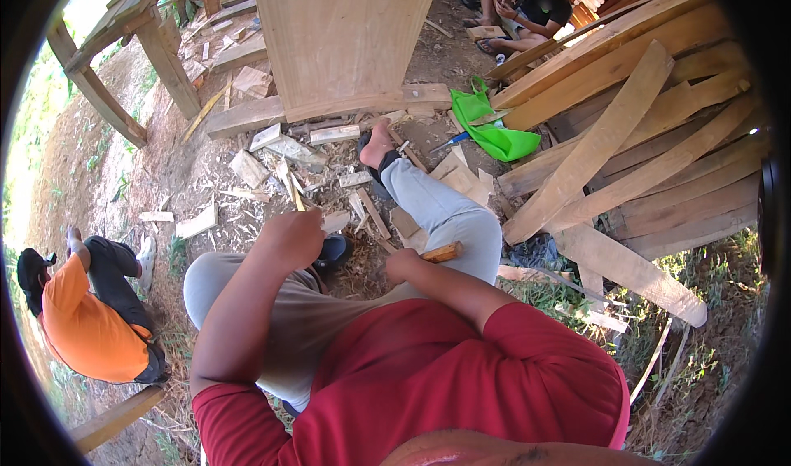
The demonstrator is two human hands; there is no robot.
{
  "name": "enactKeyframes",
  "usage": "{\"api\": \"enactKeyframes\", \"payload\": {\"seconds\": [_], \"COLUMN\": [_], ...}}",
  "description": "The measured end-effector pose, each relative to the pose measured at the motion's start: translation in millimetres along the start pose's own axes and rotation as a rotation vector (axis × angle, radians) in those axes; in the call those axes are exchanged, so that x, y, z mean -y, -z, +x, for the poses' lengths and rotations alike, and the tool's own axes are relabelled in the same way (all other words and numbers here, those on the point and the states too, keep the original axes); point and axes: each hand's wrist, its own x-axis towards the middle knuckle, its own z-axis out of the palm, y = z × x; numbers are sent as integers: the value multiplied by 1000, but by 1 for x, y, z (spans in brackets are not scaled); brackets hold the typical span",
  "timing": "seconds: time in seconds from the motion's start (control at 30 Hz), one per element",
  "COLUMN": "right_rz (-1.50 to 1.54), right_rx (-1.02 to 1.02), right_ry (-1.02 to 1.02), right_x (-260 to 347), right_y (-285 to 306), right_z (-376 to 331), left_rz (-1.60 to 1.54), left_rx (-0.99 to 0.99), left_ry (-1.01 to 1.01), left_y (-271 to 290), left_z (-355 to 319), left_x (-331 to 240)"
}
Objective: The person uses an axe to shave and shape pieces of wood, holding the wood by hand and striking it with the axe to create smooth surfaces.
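Note:
I sit on the ground in a red shirt and grey trousers, with my right leg [437, 206] stretched forward and its bare foot [377, 146] among wood scraps. My left hand [292, 237] is closed in a fist above my left knee, and a thin pale wooden sliver [294, 196] sticks up from it. My right hand [404, 265] is closed on a short brown wooden piece [441, 252] that rests against my right thigh. What lies between the two hands is hidden by my arms.
A tall plywood panel [346, 37] stands ahead on a beam. Stacked planks [643, 136] fill the right, with a green bag [494, 132] beside them. Offcuts [247, 168] litter the dirt. A person in orange [91, 322] crouches at left; another person [531, 9] sits at the back.

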Motion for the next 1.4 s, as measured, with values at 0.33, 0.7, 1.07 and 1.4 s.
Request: {"api": "enactKeyframes", "payload": {"seconds": [0.33,0.7,1.07,1.4], "right_rz": [3,26,22,26], "right_rx": [26,13,8,36], "right_ry": [-3,-27,-30,-17], "right_x": [4,1,4,2], "right_y": [8,-4,5,2], "right_z": [-7,7,-2,4], "left_rz": [-3,-16,-4,-13], "left_rx": [-4,-16,-23,9], "left_ry": [10,10,0,20], "left_y": [3,4,2,7], "left_z": [-4,-6,-5,-6], "left_x": [2,3,6,2]}}
